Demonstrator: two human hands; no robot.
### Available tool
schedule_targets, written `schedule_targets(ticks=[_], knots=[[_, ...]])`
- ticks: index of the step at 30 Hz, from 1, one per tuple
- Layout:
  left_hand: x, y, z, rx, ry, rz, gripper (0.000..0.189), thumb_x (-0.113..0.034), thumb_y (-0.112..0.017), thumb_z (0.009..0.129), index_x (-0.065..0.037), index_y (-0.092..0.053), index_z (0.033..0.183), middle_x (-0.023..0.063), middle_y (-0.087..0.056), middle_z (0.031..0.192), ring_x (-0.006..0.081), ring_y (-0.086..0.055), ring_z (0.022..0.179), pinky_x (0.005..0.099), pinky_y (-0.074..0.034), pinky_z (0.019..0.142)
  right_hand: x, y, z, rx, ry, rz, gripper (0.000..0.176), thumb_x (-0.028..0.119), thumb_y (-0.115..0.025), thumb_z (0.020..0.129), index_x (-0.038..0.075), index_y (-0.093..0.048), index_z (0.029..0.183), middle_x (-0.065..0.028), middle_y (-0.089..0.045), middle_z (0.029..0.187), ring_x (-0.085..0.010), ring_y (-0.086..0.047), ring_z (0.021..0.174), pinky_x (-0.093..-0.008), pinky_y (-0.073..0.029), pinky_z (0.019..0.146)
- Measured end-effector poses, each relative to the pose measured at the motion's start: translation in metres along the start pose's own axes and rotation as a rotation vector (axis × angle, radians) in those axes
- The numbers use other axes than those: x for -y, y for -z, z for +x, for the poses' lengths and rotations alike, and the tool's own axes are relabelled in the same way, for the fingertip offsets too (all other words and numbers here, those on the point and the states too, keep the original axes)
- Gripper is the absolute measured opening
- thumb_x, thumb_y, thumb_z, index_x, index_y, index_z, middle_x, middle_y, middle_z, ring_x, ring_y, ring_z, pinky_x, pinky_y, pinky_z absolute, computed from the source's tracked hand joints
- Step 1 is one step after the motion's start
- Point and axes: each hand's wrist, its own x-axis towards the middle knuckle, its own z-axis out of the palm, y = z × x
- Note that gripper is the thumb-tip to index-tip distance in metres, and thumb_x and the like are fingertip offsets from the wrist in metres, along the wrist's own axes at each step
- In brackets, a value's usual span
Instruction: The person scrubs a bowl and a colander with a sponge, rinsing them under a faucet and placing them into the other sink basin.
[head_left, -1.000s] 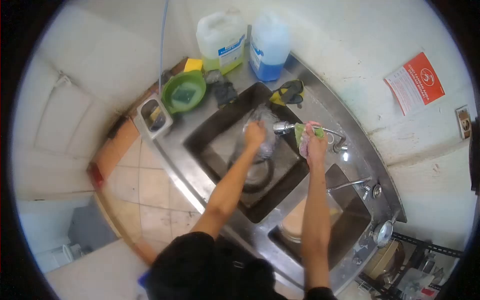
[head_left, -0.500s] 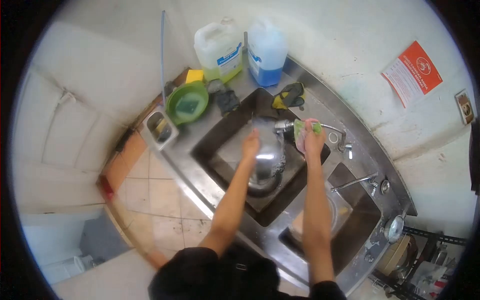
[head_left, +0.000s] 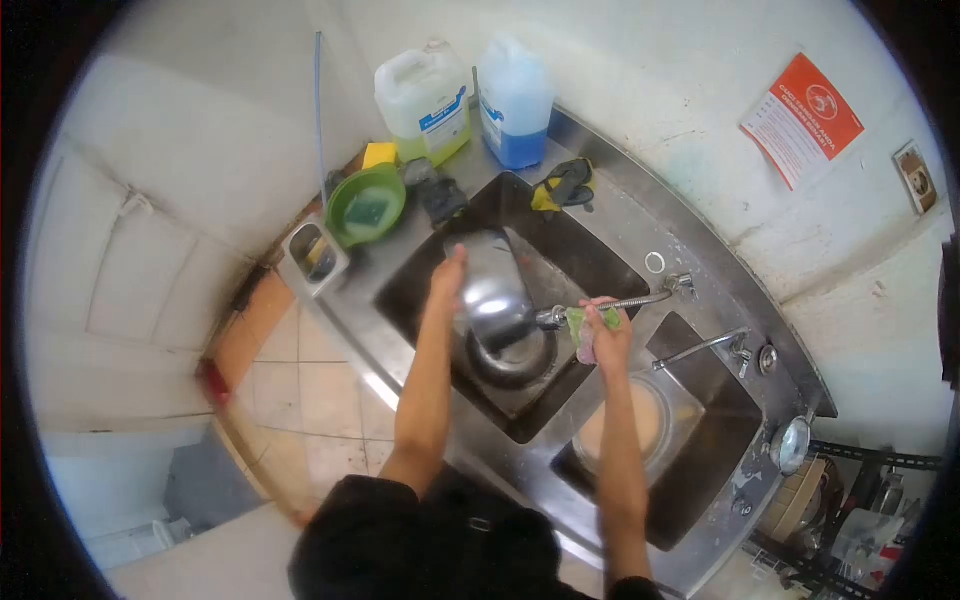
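Observation:
Over the large left sink basin (head_left: 540, 395), my left hand (head_left: 449, 278) grips the edge of a shiny metal container (head_left: 500, 295), held tilted. Another rounded metal vessel (head_left: 512, 362) rests below it in the basin. My right hand (head_left: 607, 338) is closed on a green and pink scrubbing cloth (head_left: 583, 337) and the flexible tap hose beside it. The metal spray head (head_left: 550, 317) at the hose's end points toward the container.
A green bowl (head_left: 366, 204), yellow sponge (head_left: 380, 154), two jugs (head_left: 424, 105) and gloves (head_left: 566, 186) line the back counter. The right basin (head_left: 706, 450) holds a round vessel with cloudy liquid (head_left: 632, 425) under a second tap (head_left: 700, 347).
The metal container has moved left and is turned more upright in my left hand. My right hand has come down and nearer with the cloth and spray head.

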Motion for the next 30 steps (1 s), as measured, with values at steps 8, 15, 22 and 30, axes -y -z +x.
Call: schedule_targets(ticks=[8, 15, 22, 30], knots=[[0.070, -0.042, -0.026, 0.333, -0.529, 1.249, 0.033, -0.031, -0.067, 0.083, -0.007, -0.065, 0.106, 0.0140, -0.068, 0.095, 0.0284, -0.065, 0.079, 0.0391, -0.051, 0.069, 0.071, 0.008, 0.054, 0.042, -0.069, 0.108, 0.011, 0.014, -0.064, 0.088, 0.008, -0.063, 0.097, -0.0091, -0.068, 0.099, -0.0123, -0.062, 0.083, -0.0265, -0.050, 0.072], [0.140, -0.048, -0.054, 0.640, -0.738, 1.847, 0.028, -0.019, -0.059, 0.079, -0.007, -0.061, 0.104, 0.0158, -0.068, 0.084, 0.0338, -0.067, 0.080, 0.0451, -0.052, 0.072, 0.046, 0.026, 0.017, 0.236, -0.061, -0.233, 0.012, 0.010, -0.060, 0.090, 0.003, -0.057, 0.099, -0.0112, -0.067, 0.097, -0.0153, -0.063, 0.088, -0.0292, -0.051, 0.078], [0.162, -0.025, -0.037, 0.761, -0.853, 1.974, 0.023, -0.022, -0.056, 0.081, -0.006, -0.068, 0.091, 0.0154, -0.068, 0.083, 0.0303, -0.068, 0.078, 0.0433, -0.052, 0.072, 0.006, 0.015, -0.001, 0.162, -0.036, -0.298, 0.010, 0.005, -0.060, 0.089, 0.003, -0.055, 0.097, -0.0114, -0.067, 0.094, -0.0157, -0.063, 0.087, -0.0278, -0.051, 0.076], [0.148, -0.041, -0.023, 0.969, -0.895, 2.096, 0.021, -0.021, -0.052, 0.084, -0.015, -0.070, 0.094, 0.0139, -0.068, 0.092, 0.0251, -0.063, 0.102, 0.0609, -0.029, 0.101, -0.006, -0.024, 0.028, 0.017, -0.021, 0.006, 0.011, 0.010, -0.067, 0.084, 0.007, -0.061, 0.093, -0.0064, -0.068, 0.089, -0.0127, -0.062, 0.079, -0.0273, -0.049, 0.070]])
